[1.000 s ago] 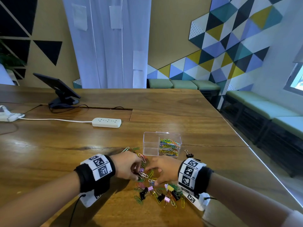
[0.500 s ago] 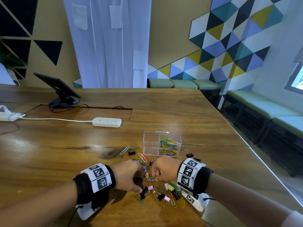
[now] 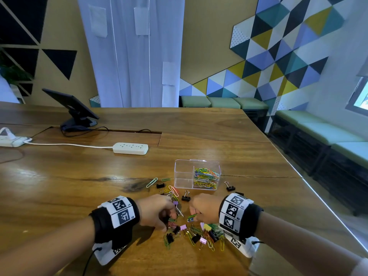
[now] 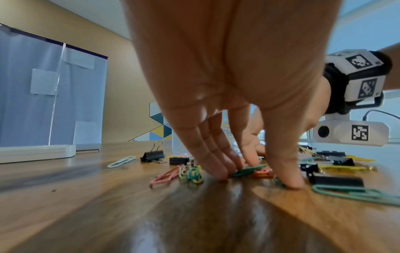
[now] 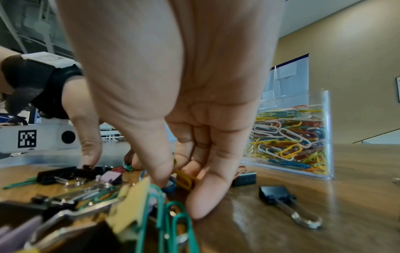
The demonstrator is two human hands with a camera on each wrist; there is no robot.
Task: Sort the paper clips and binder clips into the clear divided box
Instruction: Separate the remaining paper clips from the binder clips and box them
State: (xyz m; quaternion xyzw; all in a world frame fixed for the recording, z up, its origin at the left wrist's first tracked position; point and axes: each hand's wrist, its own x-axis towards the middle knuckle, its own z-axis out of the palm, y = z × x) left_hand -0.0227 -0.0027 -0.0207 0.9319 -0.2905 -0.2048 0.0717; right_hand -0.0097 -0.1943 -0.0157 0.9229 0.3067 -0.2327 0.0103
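Note:
The clear divided box (image 3: 184, 176) stands on the wooden table; its right compartment holds many coloured paper clips (image 3: 206, 177), its left compartment looks empty. In front of it lies a loose pile of paper clips and binder clips (image 3: 196, 235). Both hands work in this pile. My left hand (image 3: 169, 217) points its fingers down at the table, fingers (image 4: 218, 168) and thumb pinching a green paper clip (image 4: 249, 170). My right hand (image 3: 192, 214) pinches blue and yellow paper clips (image 5: 182, 179) between thumb (image 5: 158, 169) and fingers. The box (image 5: 292, 137) stands just beyond it.
A black binder clip (image 3: 186, 197) and another (image 3: 230, 187) lie close to the box. A white power strip (image 3: 130, 148) with its cord and a tilted black screen (image 3: 72, 107) stand farther back on the left. The table's edge (image 3: 310, 188) runs along the right.
Both hands drew back from just in front of the box toward me and moved apart, uncovering clips near the box. Their fingers now close on paper clips in the pile.

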